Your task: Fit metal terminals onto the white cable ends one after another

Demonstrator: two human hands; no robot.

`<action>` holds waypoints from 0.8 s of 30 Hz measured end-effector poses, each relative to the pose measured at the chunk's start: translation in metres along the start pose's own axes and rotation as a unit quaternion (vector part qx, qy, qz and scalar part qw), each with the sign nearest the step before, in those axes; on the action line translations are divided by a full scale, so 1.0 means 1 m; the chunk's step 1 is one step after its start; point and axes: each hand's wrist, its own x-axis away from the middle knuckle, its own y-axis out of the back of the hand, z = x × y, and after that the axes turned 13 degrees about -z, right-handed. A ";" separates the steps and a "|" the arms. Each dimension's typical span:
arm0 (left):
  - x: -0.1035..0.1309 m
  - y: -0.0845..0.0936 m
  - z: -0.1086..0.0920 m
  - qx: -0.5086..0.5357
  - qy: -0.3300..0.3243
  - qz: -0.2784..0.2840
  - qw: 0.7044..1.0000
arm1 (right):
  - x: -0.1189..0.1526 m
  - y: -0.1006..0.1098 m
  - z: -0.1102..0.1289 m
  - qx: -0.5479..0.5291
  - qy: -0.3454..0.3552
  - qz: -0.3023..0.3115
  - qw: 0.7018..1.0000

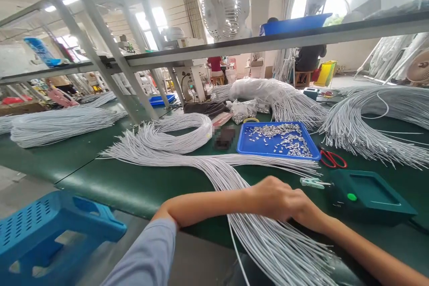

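Note:
My left hand [270, 197] and my right hand [306, 210] meet knuckle to knuckle above a loose bundle of thin white cables [268, 246]. Both are closed, with the fingers curled inward; whatever sits between them is hidden. Below them the cables fan out over the table's near edge. To the right is a dark green box [372, 194] with a bright green button, and a pale clip-like piece [313, 182] sticks out from its left side. Beyond the hands, a blue tray [258, 146] holds many small metal pieces [295, 143].
Red-handled scissors [333, 159] lie between tray and green box. More cable bundles rest at the back centre [298, 105], right [355, 120] and far left [63, 123]. A metal shelf [214, 51] spans above the table. A blue stool [50, 228] stands at lower left.

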 end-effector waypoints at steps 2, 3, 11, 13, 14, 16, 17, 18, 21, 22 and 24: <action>-0.002 0.011 0.026 -0.057 0.126 0.041 0.990 | 0.003 0.000 0.005 0.003 -0.004 0.011 1.000; -0.002 0.012 0.039 -0.078 0.186 0.069 0.977 | 0.003 0.000 0.007 0.008 -0.005 0.018 1.000; 0.012 -0.018 0.096 -0.119 0.250 0.149 0.949 | 0.003 -0.004 0.013 0.013 0.013 0.033 0.999; 0.013 -0.020 0.097 -0.117 0.247 0.154 0.950 | 0.003 -0.004 0.013 0.014 0.013 0.032 0.999; 0.013 -0.020 0.097 -0.112 0.245 0.157 0.950 | 0.002 -0.004 0.014 0.015 0.012 0.031 0.999; 0.012 -0.019 0.096 -0.098 0.242 0.158 0.952 | 0.002 -0.003 0.015 0.011 0.010 0.031 0.999; 0.011 -0.018 0.096 -0.089 0.244 0.157 0.953 | 0.002 -0.002 0.015 0.010 0.009 0.031 0.999; 0.011 -0.018 0.096 -0.078 0.247 0.153 0.954 | 0.001 -0.002 0.016 0.008 0.010 0.032 0.999; 0.009 -0.014 0.099 -0.041 0.270 0.127 0.953 | 0.001 -0.001 0.017 0.008 0.014 0.031 0.999; 0.008 -0.011 0.100 -0.027 0.282 0.111 0.953 | 0.001 0.000 0.017 0.008 0.015 0.031 0.999; 0.004 -0.003 0.100 0.009 0.304 0.072 0.950 | 0.001 0.000 0.017 0.008 0.014 0.033 0.999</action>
